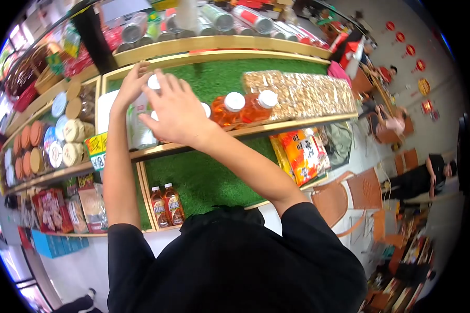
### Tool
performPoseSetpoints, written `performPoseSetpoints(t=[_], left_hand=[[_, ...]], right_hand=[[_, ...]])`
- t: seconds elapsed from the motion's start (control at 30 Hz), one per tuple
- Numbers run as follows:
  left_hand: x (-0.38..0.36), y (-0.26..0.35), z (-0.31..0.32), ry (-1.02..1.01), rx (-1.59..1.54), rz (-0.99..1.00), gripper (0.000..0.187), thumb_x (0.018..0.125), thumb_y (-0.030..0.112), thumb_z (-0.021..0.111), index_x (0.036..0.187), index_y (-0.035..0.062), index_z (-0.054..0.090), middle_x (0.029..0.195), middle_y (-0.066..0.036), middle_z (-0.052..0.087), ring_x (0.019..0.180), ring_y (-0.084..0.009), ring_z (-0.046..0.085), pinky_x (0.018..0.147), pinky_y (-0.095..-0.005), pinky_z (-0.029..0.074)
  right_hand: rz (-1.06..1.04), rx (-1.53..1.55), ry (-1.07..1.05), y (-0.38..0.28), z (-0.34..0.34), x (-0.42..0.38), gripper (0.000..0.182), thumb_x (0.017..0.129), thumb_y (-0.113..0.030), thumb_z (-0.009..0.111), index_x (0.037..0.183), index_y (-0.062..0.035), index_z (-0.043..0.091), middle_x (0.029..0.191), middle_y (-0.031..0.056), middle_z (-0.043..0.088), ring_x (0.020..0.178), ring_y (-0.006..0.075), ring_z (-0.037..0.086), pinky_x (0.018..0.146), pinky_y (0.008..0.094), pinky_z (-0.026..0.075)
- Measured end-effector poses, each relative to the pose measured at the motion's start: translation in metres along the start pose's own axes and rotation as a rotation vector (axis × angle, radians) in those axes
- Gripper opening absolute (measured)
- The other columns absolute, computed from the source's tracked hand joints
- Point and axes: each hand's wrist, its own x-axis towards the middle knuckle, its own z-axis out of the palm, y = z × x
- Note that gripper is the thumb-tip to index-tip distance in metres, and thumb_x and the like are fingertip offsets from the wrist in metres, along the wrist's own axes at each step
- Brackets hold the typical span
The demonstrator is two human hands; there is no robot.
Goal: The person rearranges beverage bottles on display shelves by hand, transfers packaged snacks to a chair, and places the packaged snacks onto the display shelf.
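Observation:
My left hand (131, 87) reaches over the upper shelf, its fingers stretched beside a white bottle cap (154, 82). Close by, my right hand (177, 112) is spread above the bottles with its palm down. Below my hands stands a clear bottle (141, 128) with a pale label. My right hand partly covers more white caps, including one cap (207, 110) at its edge. Two bottles of orange-red drink, one bottle (224, 112) and another bottle (253, 109), stand just right of it. Whether either hand touches a bottle is hard to make out.
A long clear pack of nuts or puffed snack (308, 96) lies on the green shelf lining (203, 73). Below are two small drink bottles (167, 206) and an orange snack bag (300, 154). Lidded jars (62, 133) stand left, cans (216, 18) behind, chairs (329, 201) right.

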Motion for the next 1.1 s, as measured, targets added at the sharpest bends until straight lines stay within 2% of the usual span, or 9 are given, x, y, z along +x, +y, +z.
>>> performPoseSetpoints(t=[0.07,0.37,0.6,0.67,0.7,0.8,0.87,0.97,1.1], left_hand=[[0.024,-0.016,0.001,-0.094,0.034,-0.092,0.054,0.087,0.036,0.061,0.126,0.0007,0.048,0.119,-0.018,0.055,0.104,-0.0226,0.057,0.086,-0.0328,0.047],[0.029,-0.019,-0.001,-0.245,0.827,0.137,0.034,0.079,0.021,0.060,0.105,0.0000,0.065,0.096,-0.022,0.065,0.091,-0.0309,0.065,0.080,-0.0369,0.050],[0.018,-0.001,-0.018,-0.088,0.617,0.099,0.034,0.070,0.018,0.060,0.097,0.0002,0.069,0.089,-0.025,0.065,0.089,-0.0376,0.062,0.081,-0.0413,0.048],[0.018,-0.009,-0.015,-0.030,0.941,0.278,0.034,0.070,0.020,0.062,0.097,0.0003,0.070,0.095,-0.027,0.062,0.097,-0.0396,0.055,0.088,-0.0429,0.043],[0.019,-0.015,-0.012,-0.027,0.932,0.210,0.033,0.070,0.021,0.063,0.095,-0.0002,0.070,0.101,-0.027,0.058,0.103,-0.0409,0.049,0.093,-0.0436,0.039],[0.022,-0.019,-0.010,-0.082,1.014,0.173,0.035,0.070,0.022,0.062,0.096,-0.0004,0.068,0.102,-0.026,0.058,0.104,-0.0422,0.049,0.092,-0.0451,0.041],[0.025,-0.039,-0.003,0.094,0.996,0.174,0.034,0.069,0.023,0.061,0.094,0.0002,0.068,0.098,-0.026,0.061,0.102,-0.0422,0.051,0.089,-0.0459,0.043],[0.028,-0.043,-0.002,0.027,0.754,-0.027,0.037,0.067,0.024,0.062,0.095,0.0015,0.066,0.098,-0.024,0.063,0.099,-0.0387,0.057,0.087,-0.0442,0.045],[0.039,-0.025,-0.013,0.012,0.646,-0.030,0.039,0.066,0.022,0.060,0.099,0.0009,0.067,0.104,-0.023,0.064,0.096,-0.0353,0.062,0.087,-0.0385,0.047]], right_hand=[[-0.002,-0.002,-0.031,0.001,-0.005,0.001,0.053,0.083,-0.039,0.055,0.120,-0.0016,0.051,0.131,0.0279,0.042,0.117,0.0387,0.044,0.100,0.0462,0.035],[0.023,-0.002,-0.018,0.002,-0.002,0.001,0.043,0.080,-0.033,0.056,0.112,-0.0038,0.056,0.128,0.0242,0.046,0.111,0.0350,0.049,0.095,0.0435,0.039],[0.023,0.022,0.032,0.004,0.000,0.001,0.034,0.075,-0.031,0.062,0.099,-0.0072,0.062,0.111,0.0156,0.051,0.098,0.0303,0.053,0.084,0.0406,0.044],[0.024,0.013,0.010,0.004,0.001,0.002,0.034,0.075,-0.031,0.062,0.099,-0.0071,0.062,0.111,0.0157,0.051,0.098,0.0302,0.053,0.084,0.0408,0.044],[0.025,0.005,0.004,0.004,0.001,0.003,0.034,0.076,-0.032,0.062,0.099,-0.0071,0.062,0.111,0.0156,0.051,0.100,0.0305,0.052,0.086,0.0407,0.044],[0.022,0.015,-0.021,0.006,0.000,0.004,0.033,0.076,-0.032,0.062,0.099,-0.0069,0.062,0.114,0.0168,0.051,0.103,0.0313,0.052,0.087,0.0405,0.043],[0.015,0.030,-0.035,0.005,0.001,0.005,0.034,0.076,-0.032,0.061,0.099,-0.0067,0.062,0.119,0.0183,0.050,0.106,0.0321,0.051,0.089,0.0402,0.042],[0.030,0.031,-0.030,0.007,0.000,0.005,0.034,0.076,-0.032,0.061,0.099,-0.0065,0.062,0.122,0.0193,0.050,0.107,0.0325,0.051,0.090,0.0406,0.042],[0.036,0.063,-0.051,0.007,-0.001,0.007,0.034,0.076,-0.032,0.061,0.099,-0.0066,0.063,0.121,0.0195,0.050,0.106,0.0328,0.051,0.090,0.0411,0.042]])
